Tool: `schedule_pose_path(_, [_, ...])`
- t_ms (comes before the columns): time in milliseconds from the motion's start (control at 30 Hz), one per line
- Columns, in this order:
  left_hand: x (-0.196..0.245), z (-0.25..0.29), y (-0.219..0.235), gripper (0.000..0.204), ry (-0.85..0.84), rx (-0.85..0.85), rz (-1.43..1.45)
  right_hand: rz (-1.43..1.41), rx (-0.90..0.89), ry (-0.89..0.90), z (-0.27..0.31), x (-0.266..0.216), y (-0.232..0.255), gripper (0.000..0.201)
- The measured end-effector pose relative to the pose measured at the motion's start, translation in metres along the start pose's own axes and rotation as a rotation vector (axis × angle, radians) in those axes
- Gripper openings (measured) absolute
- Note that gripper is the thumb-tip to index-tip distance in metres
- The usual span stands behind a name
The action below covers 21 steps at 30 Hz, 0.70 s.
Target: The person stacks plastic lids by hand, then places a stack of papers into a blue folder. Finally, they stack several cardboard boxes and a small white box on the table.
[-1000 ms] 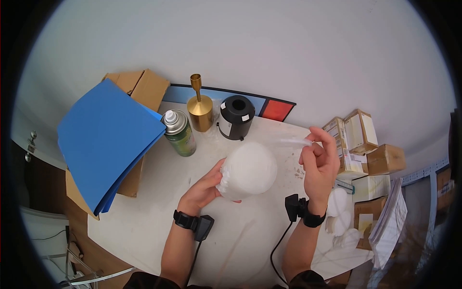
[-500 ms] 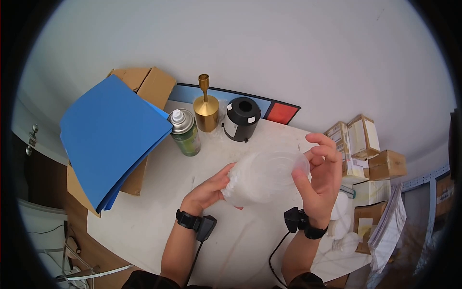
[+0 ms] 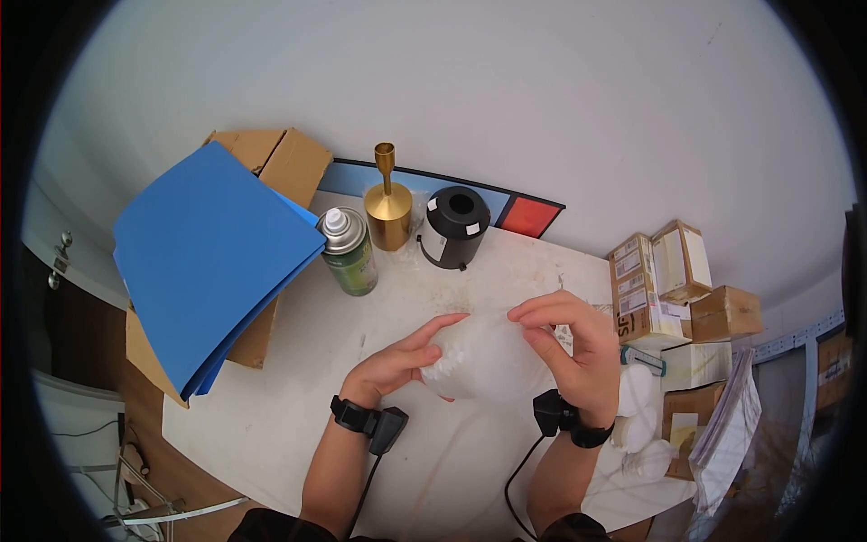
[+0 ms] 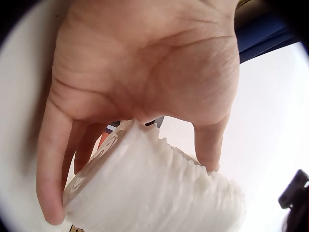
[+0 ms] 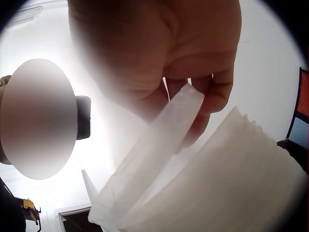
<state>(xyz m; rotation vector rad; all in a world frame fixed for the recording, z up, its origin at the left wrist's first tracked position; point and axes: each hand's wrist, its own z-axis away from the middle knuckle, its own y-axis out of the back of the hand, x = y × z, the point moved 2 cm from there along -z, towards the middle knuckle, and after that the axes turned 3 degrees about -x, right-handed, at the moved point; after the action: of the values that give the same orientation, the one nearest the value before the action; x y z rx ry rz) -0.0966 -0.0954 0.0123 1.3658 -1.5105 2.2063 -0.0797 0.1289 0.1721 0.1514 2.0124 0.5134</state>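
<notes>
With our left hand [image 3: 388, 369] we grip the ruffled white container [image 4: 154, 188] above the bench [image 3: 262, 434], while our right hand [image 3: 585, 357] pinches the translucent lid [image 5: 149, 150], tilted and seemingly not seated flush.

The white translucent plastic cylinder [image 4: 154, 188] has a rippled side and a round end marked with curved lines; it is tilted above the white table [image 3: 244, 443]. The thin translucent round plastic piece [image 5: 149, 150] stands angled at its other end; contact between them is unclear.
</notes>
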Motion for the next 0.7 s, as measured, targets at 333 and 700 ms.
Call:
schedule_pose_path(333, [0.002,0.002,-0.004,0.082,0.012,-0.024,0.028,0.177,0.064,0.004,-0.006,0.000,-0.013,0.017])
schedule_pose_path(700, [-0.001,0.004,0.000,0.085,-0.036,-0.033,0.084,0.056,0.111,0.025,-0.007,0.000,-0.028,0.015])
